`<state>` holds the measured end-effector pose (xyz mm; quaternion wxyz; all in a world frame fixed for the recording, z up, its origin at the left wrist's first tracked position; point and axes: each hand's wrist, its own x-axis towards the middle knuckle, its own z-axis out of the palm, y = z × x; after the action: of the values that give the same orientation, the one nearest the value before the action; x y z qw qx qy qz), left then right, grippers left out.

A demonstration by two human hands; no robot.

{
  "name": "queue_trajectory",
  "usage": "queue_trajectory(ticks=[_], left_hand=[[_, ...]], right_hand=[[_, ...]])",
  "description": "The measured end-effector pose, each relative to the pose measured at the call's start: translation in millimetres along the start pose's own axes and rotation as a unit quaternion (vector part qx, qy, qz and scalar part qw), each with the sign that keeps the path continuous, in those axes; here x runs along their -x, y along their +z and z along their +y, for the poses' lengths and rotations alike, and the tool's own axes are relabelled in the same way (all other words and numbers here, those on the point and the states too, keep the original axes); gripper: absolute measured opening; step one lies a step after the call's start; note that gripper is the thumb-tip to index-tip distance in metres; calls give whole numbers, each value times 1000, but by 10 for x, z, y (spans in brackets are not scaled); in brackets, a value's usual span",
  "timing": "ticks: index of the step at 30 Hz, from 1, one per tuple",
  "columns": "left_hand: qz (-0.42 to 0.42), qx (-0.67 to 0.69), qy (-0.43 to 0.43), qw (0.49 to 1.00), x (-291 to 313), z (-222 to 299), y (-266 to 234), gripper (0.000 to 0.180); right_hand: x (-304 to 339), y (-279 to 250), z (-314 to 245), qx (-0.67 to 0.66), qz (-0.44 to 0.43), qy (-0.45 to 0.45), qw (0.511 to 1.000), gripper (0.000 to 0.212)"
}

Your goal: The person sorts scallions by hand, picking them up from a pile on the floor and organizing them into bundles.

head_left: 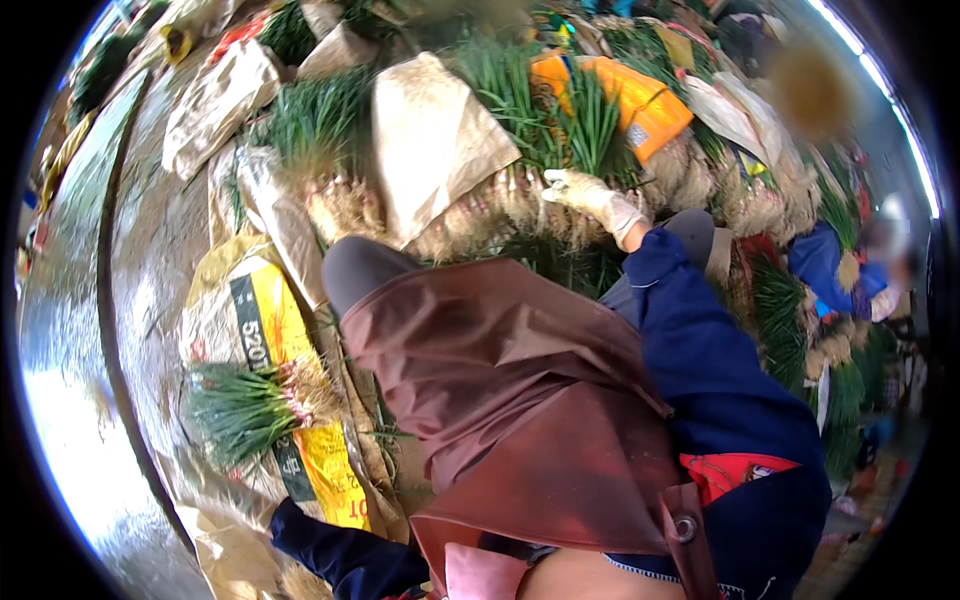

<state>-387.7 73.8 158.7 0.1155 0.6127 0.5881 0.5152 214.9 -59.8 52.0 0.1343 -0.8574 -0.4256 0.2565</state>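
Note:
My right hand, in a pale glove, reaches forward over a row of spring onions with green tops, reddish-white bases and bushy roots. Its fingers are stretched out, close to the stems, and nothing shows between them. Of my left arm only the dark blue sleeve appears at the lower edge; the hand itself is out of sight. A separate bunch of spring onions lies on a yellow and white sack to my left, roots toward me.
A beige sack and an orange bag lie over the row. My brown apron covers my lap. Wet floor extends at left, crossed by a dark line. At right another person's blue sleeve is beside more bunches.

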Motion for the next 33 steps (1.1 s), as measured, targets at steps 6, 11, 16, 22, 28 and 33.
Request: queue_trajectory(ticks=[6, 11, 16, 22, 28, 33], left_hand=[[-285, 259, 108, 916, -690, 696, 1786, 31], [-686, 334, -94, 640, 597, 2153, 3201, 41], [-712, 95, 34, 695, 1587, 1880, 4507, 89], [-635, 286, -75, 714, 1756, 1391, 5401, 89], [-585, 331, -288, 682, 1489, 1662, 5224, 60], [-609, 215, -309, 698, 1413, 1566, 5310, 54]], right_hand=[[-220, 133, 737, -277, 122, 174, 937, 72], [-361, 34, 1409, -296, 308, 240, 872, 86], [-709, -33, 897, -268, 237, 315, 879, 125], [-1244, 452, 470, 74, 307, 199, 928, 78], [-1358, 517, -504, -26, 86, 72, 993, 86], [-1084, 384, 90, -333, 57, -178, 924, 53]])
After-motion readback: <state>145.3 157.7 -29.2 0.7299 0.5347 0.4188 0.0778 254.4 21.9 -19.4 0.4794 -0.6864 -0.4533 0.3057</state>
